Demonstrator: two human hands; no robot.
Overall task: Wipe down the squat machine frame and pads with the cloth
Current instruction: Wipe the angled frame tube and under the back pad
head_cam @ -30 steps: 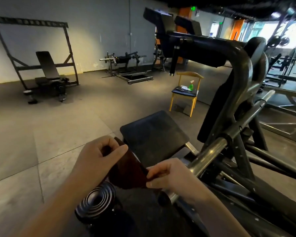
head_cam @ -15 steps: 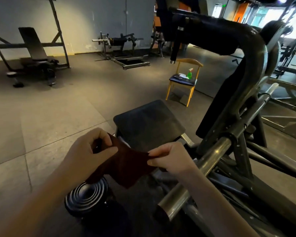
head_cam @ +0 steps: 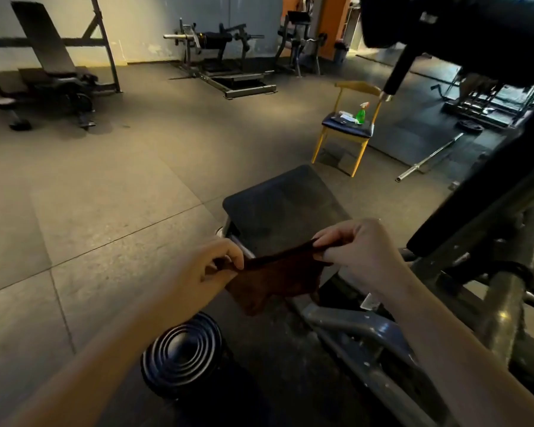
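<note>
The two hands have moved wider apart, and the cloth (head_cam: 275,277) is now pulled out flat between them instead of hanging in a bunch.

The left hand (head_cam: 211,266) pinches the left corner of the cloth between its thumb and curled fingers. The right hand (head_cam: 361,251) pinches the top right edge with its thumb and fingertips. The top edge of the dark brown cloth is tight, and the rest hangs down loose.

The cloth is held up in the air, in front of the near edge of the flat black pad (head_cam: 284,208). I cannot tell if it touches the pad. Just under it runs a grey bar of the squat machine frame (head_cam: 367,334). A thick dark beam (head_cam: 490,192) of the machine slants up on the right, close to the right hand. A big black padded arm (head_cam: 475,32) hangs overhead.

On the floor near the left arm lies a round black weight plate (head_cam: 182,362) with rings on it. Past the pad stands a yellow chair (head_cam: 358,86) with a green spray bottle (head_cam: 361,114) on its seat. A long metal bar (head_cam: 429,158) lies on the floor to the right of the chair. A black bench (head_cam: 50,57) stands far off on the left.
</note>
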